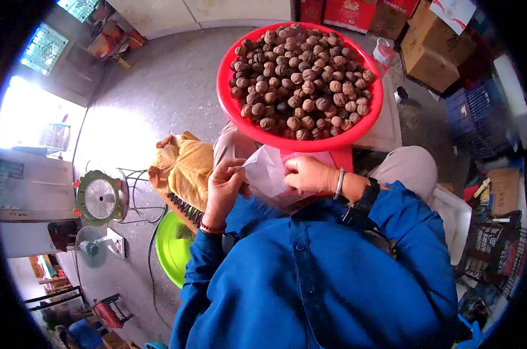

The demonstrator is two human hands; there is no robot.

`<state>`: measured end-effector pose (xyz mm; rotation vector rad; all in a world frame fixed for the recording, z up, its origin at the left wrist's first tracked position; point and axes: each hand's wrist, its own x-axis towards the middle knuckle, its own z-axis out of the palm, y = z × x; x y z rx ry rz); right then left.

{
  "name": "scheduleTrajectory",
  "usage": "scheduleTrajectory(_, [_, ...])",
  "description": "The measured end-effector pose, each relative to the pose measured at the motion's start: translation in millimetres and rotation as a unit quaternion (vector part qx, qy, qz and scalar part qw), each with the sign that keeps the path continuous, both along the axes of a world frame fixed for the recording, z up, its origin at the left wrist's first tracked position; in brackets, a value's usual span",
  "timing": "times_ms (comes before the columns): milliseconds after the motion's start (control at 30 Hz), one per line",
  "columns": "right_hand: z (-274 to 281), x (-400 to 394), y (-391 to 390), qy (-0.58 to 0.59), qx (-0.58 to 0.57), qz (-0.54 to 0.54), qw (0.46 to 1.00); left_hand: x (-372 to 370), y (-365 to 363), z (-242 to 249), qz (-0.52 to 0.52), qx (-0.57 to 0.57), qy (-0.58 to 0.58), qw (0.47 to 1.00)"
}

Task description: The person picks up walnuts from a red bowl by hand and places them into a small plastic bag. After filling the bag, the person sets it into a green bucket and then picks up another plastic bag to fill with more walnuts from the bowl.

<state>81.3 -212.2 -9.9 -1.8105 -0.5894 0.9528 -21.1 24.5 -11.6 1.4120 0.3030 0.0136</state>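
Note:
A thin, whitish plastic bag (267, 172) is stretched between my two hands, low over my lap. My left hand (224, 185) pinches its left edge between thumb and fingers. On the other side my right hand (310, 174) has its fingers curled against the bag's right edge; the fingertips are partly hidden. Just beyond the hands, a wide red basin (365, 135) is heaped with brown walnuts (304, 81). Part of a red surface (340, 158) shows under the basin's near rim, beside my right hand.
Yellow cloth (191, 168) lies to my left, above a bright green basin (171, 250) on the floor. Two fans, one round and green-rimmed (100, 196), stand farther left with cables. A pink-lidded bottle (384, 53), cardboard boxes (429, 55) and a dark blue crate (479, 116) are at right.

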Motion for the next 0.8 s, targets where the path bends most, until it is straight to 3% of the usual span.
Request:
scheduleTrajectory(33, [4, 2, -1, -0.039, -0.014, 0.050, 0.998, 1, -1, 0, -0.002, 0.018, 0.001, 1.000])
scheduleTrajectory(67, [3, 7, -3, -0.188, 0.028, 0.079, 0.979, 4, -1, -1, 0.002, 0.030, -0.017, 0.999])
scheduleTrajectory(100, [5, 14, -7, -0.190, 0.027, 0.082, 0.978, 6, -2, 0, 0.005, 0.028, -0.020, 0.999])
scheduleTrajectory(200, [41, 36, -17, -0.278, -0.020, -0.025, 0.960, 10, -5, 6, 0.037, 0.075, -0.020, 0.996])
scheduleTrajectory(367, [41, 82, -25, -0.409, -0.056, -0.094, 0.906, 15, -8, 24, 0.013, 0.095, 0.054, 0.994])
scheduleTrajectory(433, [26, 90, -22, -0.400, -0.044, -0.075, 0.913, 17, -12, 25, 0.016, 0.114, 0.047, 0.992])
scheduleTrajectory(500, [10, 93, -12, -0.463, -0.027, -0.073, 0.883, 20, -17, 24, 0.020, 0.134, 0.042, 0.990])
scheduleTrajectory(567, [10, 86, 0, -0.453, -0.054, -0.084, 0.886, 21, -20, 21, 0.023, 0.227, 0.020, 0.973])
scheduleTrajectory(667, [5, 85, 7, -0.455, -0.122, -0.036, 0.881, 22, -22, 13, 0.033, 0.250, -0.033, 0.967])
scheduleTrajectory(767, [4, 87, 13, -0.455, -0.182, -0.043, 0.871, 20, -22, 24, 0.003, 0.204, 0.060, 0.977])
scheduleTrajectory(800, [-3, 88, 14, -0.472, -0.155, -0.055, 0.866, 20, -22, 23, 0.005, 0.203, 0.061, 0.977])
